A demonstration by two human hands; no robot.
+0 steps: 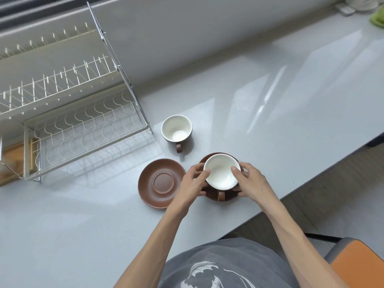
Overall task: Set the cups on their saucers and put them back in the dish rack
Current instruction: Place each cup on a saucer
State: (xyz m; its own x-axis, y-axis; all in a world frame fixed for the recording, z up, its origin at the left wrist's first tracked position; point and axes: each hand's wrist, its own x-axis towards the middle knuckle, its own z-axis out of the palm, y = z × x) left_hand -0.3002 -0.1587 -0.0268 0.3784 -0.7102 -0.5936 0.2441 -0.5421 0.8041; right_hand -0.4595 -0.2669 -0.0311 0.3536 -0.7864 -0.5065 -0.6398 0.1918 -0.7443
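Bare forearms, no sleeves at wrists, grey T-shirt (pixel 226 265) with white printed graphic

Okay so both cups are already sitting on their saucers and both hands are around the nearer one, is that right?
Not quite. The head view shows only the nearer cup on a saucer, held by the left hand and right hand. The farther cup stands on the bare counter; the second saucer is empty.

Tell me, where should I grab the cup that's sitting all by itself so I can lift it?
Probably by its brown handle. The lone cup stands upright on the counter, and the handle sticks out toward the person, so come from the near side and pinch it. The round, smooth body is harder to grip with small fingers.
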